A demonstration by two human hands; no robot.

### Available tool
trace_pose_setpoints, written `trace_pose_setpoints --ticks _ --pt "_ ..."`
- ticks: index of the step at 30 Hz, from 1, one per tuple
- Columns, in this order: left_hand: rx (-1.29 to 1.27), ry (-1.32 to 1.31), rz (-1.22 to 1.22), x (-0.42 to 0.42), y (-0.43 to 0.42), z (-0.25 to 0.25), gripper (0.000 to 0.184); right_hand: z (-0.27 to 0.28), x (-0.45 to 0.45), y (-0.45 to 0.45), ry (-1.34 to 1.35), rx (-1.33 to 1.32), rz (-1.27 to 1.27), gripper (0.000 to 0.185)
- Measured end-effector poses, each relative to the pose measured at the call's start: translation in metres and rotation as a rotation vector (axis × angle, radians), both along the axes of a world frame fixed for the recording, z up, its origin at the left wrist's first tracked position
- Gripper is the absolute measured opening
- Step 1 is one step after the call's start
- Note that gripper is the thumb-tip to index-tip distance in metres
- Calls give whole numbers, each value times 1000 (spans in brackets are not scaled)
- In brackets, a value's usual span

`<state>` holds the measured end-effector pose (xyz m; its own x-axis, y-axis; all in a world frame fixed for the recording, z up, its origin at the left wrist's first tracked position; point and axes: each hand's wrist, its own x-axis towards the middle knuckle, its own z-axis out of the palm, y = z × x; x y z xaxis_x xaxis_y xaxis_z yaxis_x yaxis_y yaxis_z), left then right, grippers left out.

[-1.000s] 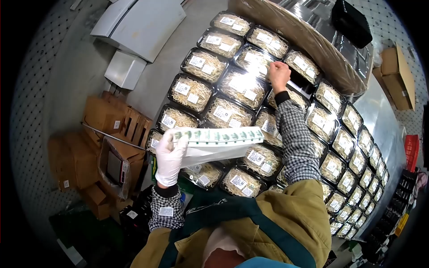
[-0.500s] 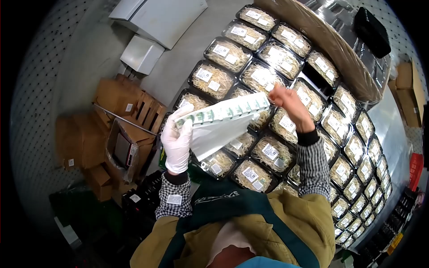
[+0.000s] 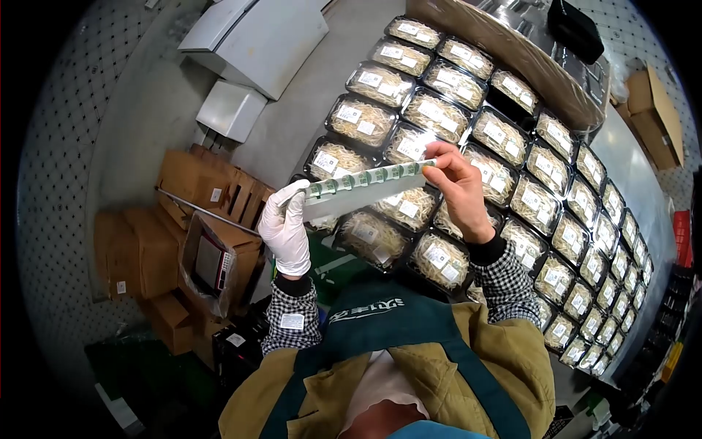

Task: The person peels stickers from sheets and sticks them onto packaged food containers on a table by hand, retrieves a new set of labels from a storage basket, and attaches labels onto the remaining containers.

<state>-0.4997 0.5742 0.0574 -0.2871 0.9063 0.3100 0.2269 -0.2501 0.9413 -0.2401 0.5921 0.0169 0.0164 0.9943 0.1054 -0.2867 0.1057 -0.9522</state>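
Note:
My left hand (image 3: 285, 230), in a white glove, is closed on the left end of a sheet of stickers (image 3: 369, 180). The sheet is whitish, with a row of green-printed stickers along its upper edge. At its right end, the thumb and fingers of my bare right hand (image 3: 462, 194) pinch that edge. Whether a sticker is lifted there I cannot tell. Beneath the sheet lie black trays of bean sprouts (image 3: 441, 261), covered in clear film and bearing white labels. The sheet and my right hand partly hide some of them.
Rows of similar trays cover the metal table (image 3: 635, 157) to the right. Brown plastic wrapping (image 3: 504, 55) runs along its far side. Cardboard boxes (image 3: 121, 252) stand at left, below a white cabinet (image 3: 256, 44). Another open carton (image 3: 653, 117) is at far right.
My right hand has come down to the sheet's right end and now pinches it. The sheet has tilted, so its face looks narrower. The head view has shifted slightly.

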Motion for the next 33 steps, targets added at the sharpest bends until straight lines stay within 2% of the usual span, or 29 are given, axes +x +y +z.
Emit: trace_pose_setpoints --ticks 2,5,6,8,9,12,13,16,18,20,21,24,26,28,30,32,33 --pt "31 20 43 -20 -12 -4 13 6 -24 -12 27 -30 -40 9" --pt "99 132 41 -48 -29 -9 14 9 -41 -20 -97 -93 -62 13" --pt "101 169 32 -58 -36 -10 14 8 -35 -15 -251 -160 54 21" --pt "119 199 -1 -71 -41 -6 15 19 -42 -9 -515 186 66 40" --pt "118 198 -21 -78 -43 -4 15 35 -46 -13 -700 277 111 61" --pt "122 212 -69 -93 -50 -7 15 58 -65 -21 -1110 589 221 53" --pt "117 233 -79 -96 -52 -4 15 54 -71 -23 -1197 613 250 47" --pt "75 215 -81 -105 -53 -8 12 42 -86 -34 -1131 644 217 25" --pt "-56 90 -102 -106 -51 -9 11 28 -86 -40 -1087 713 169 16" --pt "-158 -13 -120 -108 -48 -17 8 18 -85 -44 -781 535 271 12" --pt "-185 -14 -126 -113 -44 -29 8 7 -81 -41 -779 519 278 10" --pt "-236 -24 -104 -112 -36 -39 9 -32 -62 -18 -506 250 25 12" --pt "-262 41 -73 -112 -37 -38 10 -87 -17 35 -120 -142 -418 18" --pt "-258 176 -51 -114 -32 -36 11 -155 39 88 -174 -281 -658 23" --pt "-293 100 -32 -108 -27 -29 12 -225 84 132 -548 -412 -827 26" --pt "-281 56 -4 -108 -21 -35 11 -194 65 146 -784 -678 -862 22" --pt "-285 62 3 -106 -19 -36 11 -200 60 153 -957 -670 -894 20"
